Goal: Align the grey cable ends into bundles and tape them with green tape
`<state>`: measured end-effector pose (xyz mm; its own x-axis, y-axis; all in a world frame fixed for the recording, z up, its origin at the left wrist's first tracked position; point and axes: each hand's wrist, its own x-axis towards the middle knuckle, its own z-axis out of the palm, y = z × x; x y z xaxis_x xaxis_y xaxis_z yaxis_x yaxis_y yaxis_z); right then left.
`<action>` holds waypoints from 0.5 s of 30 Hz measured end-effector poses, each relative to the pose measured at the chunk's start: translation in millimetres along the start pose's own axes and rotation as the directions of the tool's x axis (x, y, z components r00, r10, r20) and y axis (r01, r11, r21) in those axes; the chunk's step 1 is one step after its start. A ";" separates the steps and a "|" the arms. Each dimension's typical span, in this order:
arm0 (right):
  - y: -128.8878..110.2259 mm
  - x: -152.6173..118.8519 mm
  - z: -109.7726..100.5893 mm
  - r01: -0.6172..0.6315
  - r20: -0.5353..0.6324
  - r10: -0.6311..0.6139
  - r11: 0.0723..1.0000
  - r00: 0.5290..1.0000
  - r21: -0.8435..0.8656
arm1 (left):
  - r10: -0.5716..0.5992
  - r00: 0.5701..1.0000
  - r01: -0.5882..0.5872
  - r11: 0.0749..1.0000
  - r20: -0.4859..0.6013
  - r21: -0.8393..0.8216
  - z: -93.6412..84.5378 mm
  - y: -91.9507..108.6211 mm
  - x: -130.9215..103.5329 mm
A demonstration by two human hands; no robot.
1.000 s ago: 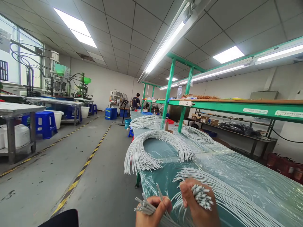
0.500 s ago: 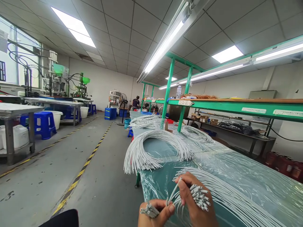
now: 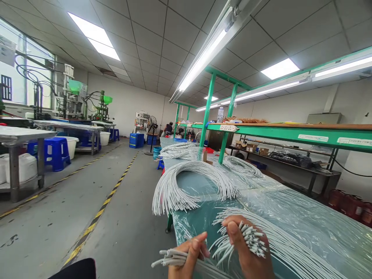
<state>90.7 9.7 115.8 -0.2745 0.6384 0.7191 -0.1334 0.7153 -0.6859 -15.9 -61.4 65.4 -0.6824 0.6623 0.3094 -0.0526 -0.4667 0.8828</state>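
My left hand (image 3: 188, 254), low in the view, is closed around a small bunch of white cables (image 3: 170, 257) whose ends stick out to the left. To its right, my right hand (image 3: 247, 248) grips a thicker bundle of white cables (image 3: 252, 240), its cut ends pointing toward me. The two hands are apart, with loose cable ends (image 3: 222, 248) between them. Beneath and to the right, a long spread of white cables (image 3: 290, 236) lies on the plastic-covered table (image 3: 308, 205). Just beyond the hands rests a big coil of white cables (image 3: 168, 186).
More cable coils (image 3: 242, 166) lie farther along the table. A green shelf frame (image 3: 205, 112) rises from it, carrying a power strip (image 3: 228, 128) and a bottle (image 3: 220, 114). At left are blue stools (image 3: 56, 153) and machines. A person (image 3: 168, 128) is in the far background.
My hands have moved apart, the right one slightly up and rightward. The cable that was pinched between them is no longer there; the left-hand bunch now points left.
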 end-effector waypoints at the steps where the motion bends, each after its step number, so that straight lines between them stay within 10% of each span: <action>1: -0.6 0.1 -0.1 0.044 0.067 -0.042 0.999 0.997 -0.029 | 0.002 1.000 -0.002 1.000 0.007 -0.015 2.3 4.3 -0.3; 15: -1.8 -7.1 13.5 0.214 0.296 -0.179 0.973 0.938 -0.091 | 0.043 0.965 -0.148 0.906 0.260 0.397 -9.2 25.2 6.6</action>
<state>80.0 0.0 110.5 -0.5155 0.3868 0.7646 -0.1021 0.8582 -0.5031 -28.4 -74.1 86.4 -0.4707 0.7713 0.4285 0.3424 -0.2879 0.8944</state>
